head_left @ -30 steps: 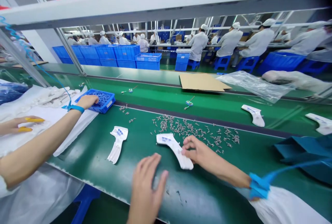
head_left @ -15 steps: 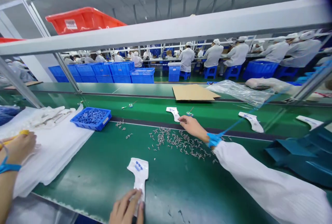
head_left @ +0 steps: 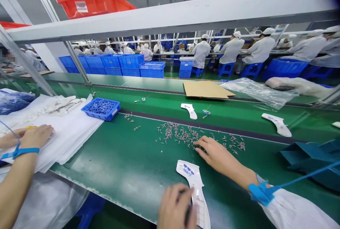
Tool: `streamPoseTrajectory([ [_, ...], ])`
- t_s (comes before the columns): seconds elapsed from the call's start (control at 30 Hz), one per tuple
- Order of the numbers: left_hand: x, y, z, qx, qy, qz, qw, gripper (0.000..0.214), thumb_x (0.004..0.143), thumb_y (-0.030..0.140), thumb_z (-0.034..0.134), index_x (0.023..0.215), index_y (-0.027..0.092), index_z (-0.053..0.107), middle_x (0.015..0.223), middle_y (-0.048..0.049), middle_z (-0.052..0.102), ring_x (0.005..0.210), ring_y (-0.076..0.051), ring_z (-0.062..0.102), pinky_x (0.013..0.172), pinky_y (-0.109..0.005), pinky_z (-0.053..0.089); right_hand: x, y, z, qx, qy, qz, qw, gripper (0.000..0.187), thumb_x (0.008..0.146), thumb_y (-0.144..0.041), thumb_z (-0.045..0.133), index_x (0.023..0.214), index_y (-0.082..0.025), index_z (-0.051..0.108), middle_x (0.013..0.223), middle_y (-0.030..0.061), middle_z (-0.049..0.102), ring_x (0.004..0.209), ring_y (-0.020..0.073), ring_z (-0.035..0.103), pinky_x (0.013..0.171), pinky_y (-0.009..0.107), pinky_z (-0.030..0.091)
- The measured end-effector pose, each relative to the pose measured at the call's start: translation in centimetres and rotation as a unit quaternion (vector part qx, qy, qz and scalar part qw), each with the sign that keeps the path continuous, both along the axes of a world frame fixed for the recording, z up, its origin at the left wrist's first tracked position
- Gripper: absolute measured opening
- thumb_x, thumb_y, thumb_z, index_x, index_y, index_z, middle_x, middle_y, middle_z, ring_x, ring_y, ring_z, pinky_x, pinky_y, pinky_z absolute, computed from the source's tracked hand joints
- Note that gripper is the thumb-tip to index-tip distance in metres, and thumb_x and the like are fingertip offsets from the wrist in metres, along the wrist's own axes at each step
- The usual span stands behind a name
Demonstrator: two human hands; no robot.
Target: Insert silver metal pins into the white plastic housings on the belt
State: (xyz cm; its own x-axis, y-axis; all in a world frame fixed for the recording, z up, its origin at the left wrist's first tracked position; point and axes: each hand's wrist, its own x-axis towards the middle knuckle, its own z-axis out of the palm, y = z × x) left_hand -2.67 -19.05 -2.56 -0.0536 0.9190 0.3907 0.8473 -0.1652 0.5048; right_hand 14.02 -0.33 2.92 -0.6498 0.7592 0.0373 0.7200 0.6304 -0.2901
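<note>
At the bottom middle, my left hand [head_left: 175,207] is blurred, its fingers curled against the grip of a white pistol-shaped plastic shell [head_left: 190,172] with blue print. A dark part shows beside those fingers; I cannot make out what it is. My right hand [head_left: 216,153] reaches in from the right, thumb and forefinger slightly apart, at the near edge of a spread of small metal screws [head_left: 183,133]. It wears a blue wrist strap [head_left: 261,193]. Beyond the screws, another white shell [head_left: 189,111] lies on the green belt beside a small wired part [head_left: 206,112].
A blue tray of small blue parts [head_left: 101,108] stands at left, near a co-worker's hand [head_left: 37,137] on white sheets. Cardboard [head_left: 207,89] and clear plastic [head_left: 261,91] lie behind the belt. A third shell [head_left: 277,124] and dark teal bins [head_left: 310,161] are at right.
My right hand has drawn back from the shell on the belt to the screws. My view has shifted, and the near shell now appears farther right, with my left hand still at it.
</note>
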Motion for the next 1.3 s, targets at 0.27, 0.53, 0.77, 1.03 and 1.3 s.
streamPoseTrajectory([
  [0.27,-10.1,11.5,4.1,-0.145,0.035,0.149,0.977,0.024,0.096,0.031,0.056,0.114,0.018,0.064,0.114,-0.0089,0.066,0.106,-0.023,0.061,0.095,-0.044,0.049,-1.3,-1.1,0.6,-0.056,0.053,0.023,0.997,0.031,0.100,-0.032,0.039,0.113,-0.019,0.064,0.114,0.0127,0.066,0.104,0.0283,0.062,0.088,0.044,0.051],
  [0.53,-9.6,10.5,4.3,-0.157,-0.109,0.140,0.971,0.019,0.093,0.031,0.062,0.104,0.017,0.068,0.104,-0.0054,0.069,0.097,-0.019,0.065,0.090,-0.041,0.052,-0.3,-2.5,1.3,-0.108,0.096,-0.005,0.990,0.029,0.098,-0.033,0.044,0.110,-0.019,0.066,0.109,0.0107,0.069,0.093,0.0253,0.066,0.082,0.040,0.051],
  [0.77,-2.4,5.2,3.5,-0.106,-0.382,0.108,0.912,0.044,0.091,0.053,0.053,0.100,0.016,0.076,0.085,-0.0078,0.075,0.075,-0.019,0.067,0.067,-0.027,0.053,-2.5,-6.3,2.3,-0.234,0.269,-0.027,0.934,0.025,0.094,-0.039,0.056,0.108,-0.024,0.071,0.102,0.0045,0.075,0.091,0.0221,0.068,0.079,0.033,0.052],
  [1.03,1.7,3.8,3.1,-0.062,-0.505,0.135,0.850,0.048,0.087,0.059,0.058,0.093,0.015,0.077,0.077,-0.0065,0.071,0.075,-0.018,0.065,0.070,-0.027,0.052,-3.4,-8.5,1.6,-0.284,0.337,-0.080,0.894,0.022,0.092,-0.041,0.059,0.097,-0.022,0.068,0.091,0.0042,0.075,0.084,0.0209,0.069,0.077,0.031,0.053],
  [1.3,1.4,2.1,4.0,-0.057,-0.458,0.063,0.885,0.039,0.094,0.049,0.054,0.096,0.018,0.078,0.082,-0.0061,0.069,0.079,-0.017,0.063,0.073,-0.026,0.050,-2.3,-8.4,3.1,-0.375,0.319,-0.019,0.870,0.017,0.090,-0.035,0.058,0.083,-0.020,0.064,0.083,0.0019,0.070,0.077,0.0172,0.062,0.070,0.027,0.047],
])
